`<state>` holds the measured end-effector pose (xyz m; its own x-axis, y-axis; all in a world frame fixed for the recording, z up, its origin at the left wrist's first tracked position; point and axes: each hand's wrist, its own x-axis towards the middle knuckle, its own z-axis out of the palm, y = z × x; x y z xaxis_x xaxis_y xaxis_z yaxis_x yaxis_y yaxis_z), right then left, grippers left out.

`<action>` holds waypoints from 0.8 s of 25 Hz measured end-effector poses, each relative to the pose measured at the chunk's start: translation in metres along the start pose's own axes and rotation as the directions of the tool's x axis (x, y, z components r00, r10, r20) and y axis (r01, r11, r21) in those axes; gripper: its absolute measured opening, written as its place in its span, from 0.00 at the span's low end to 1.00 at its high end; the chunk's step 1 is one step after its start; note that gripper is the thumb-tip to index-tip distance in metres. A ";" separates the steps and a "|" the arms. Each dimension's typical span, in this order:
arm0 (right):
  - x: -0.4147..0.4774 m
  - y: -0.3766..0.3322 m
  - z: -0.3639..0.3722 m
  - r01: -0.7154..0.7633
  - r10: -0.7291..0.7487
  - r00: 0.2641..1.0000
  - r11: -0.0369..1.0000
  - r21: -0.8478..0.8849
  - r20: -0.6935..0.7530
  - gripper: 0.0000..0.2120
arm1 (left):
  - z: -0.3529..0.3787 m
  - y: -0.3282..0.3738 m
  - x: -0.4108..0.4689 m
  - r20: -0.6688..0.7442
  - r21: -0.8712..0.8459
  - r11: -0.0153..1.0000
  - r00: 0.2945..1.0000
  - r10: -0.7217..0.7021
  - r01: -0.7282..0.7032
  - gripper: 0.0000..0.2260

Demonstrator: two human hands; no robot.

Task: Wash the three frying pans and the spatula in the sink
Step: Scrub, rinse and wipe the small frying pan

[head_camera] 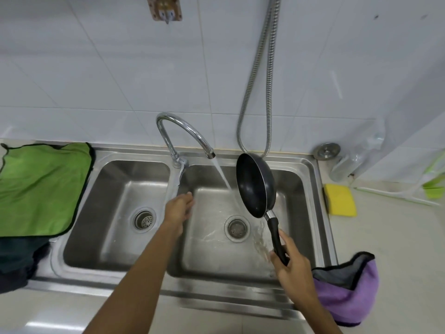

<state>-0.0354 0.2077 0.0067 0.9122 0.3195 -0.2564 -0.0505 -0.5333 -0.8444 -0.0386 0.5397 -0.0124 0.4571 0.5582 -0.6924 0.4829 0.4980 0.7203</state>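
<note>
One frying pan (255, 184) hung tilted over the sink (310, 179), at three o'clock of the stream (222, 174), handle gripped in my right hand (287, 261), left hand (179, 208) loose and empty; I reckoned its face needed turning into the water.

Pale countertop (385, 237) spans lower frame, against white tiled wall. Stainless double-basin sink (120, 283) set into it, centre; strainer drain in each basin; water over right basin floor. Chrome gooseneck faucet (183, 124) mounted on rear rim between basins. Left: green cloth (41, 189) spread flat, edge overlapping sink's left rim; dark cloth (16, 259) below it. Right: yellow sponge (340, 200) just beside sink rim. Upper right: round metal sink plug (327, 150) by wall, clear plastic (346, 165) beside it. Lower right: purple-and-grey cloth (346, 300), bunched, at sink's front corner.
</note>
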 end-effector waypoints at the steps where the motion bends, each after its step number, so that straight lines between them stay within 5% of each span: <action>1: 0.001 -0.001 0.000 0.007 -0.007 1.000 1.000 -0.001 0.010 0.26 | -0.002 0.010 0.010 -0.004 -0.013 1.000 1.000 -0.003 0.003 0.13; 6: 0.008 -0.006 0.001 0.014 -0.014 1.000 1.000 -0.017 0.015 0.27 | -0.001 0.037 0.026 -0.014 -0.148 0.985 0.996 -0.093 0.089 0.14; 9: 0.013 -0.009 0.003 0.022 -0.022 1.000 0.999 -0.045 0.004 0.27 | 0.002 0.050 0.019 -0.057 -0.167 0.986 0.998 -0.001 -0.008 0.15; 13: 0.016 -0.006 0.001 0.065 -0.065 0.998 0.993 -0.103 0.011 0.29 | 0.011 0.095 0.021 0.053 -0.037 0.990 0.989 0.135 -0.133 0.10; 20: 0.005 0.002 -0.005 0.134 -0.146 0.988 0.971 -0.197 -0.047 0.32 | 0.016 0.125 0.014 0.197 0.218 0.968 0.977 0.080 -0.123 0.07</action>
<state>-0.0283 0.2040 0.0060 0.9279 0.3568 -0.1081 0.1533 -0.6295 -0.7618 0.0408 0.5993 0.0673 0.6323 0.4548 -0.6272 0.5739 0.2688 0.7735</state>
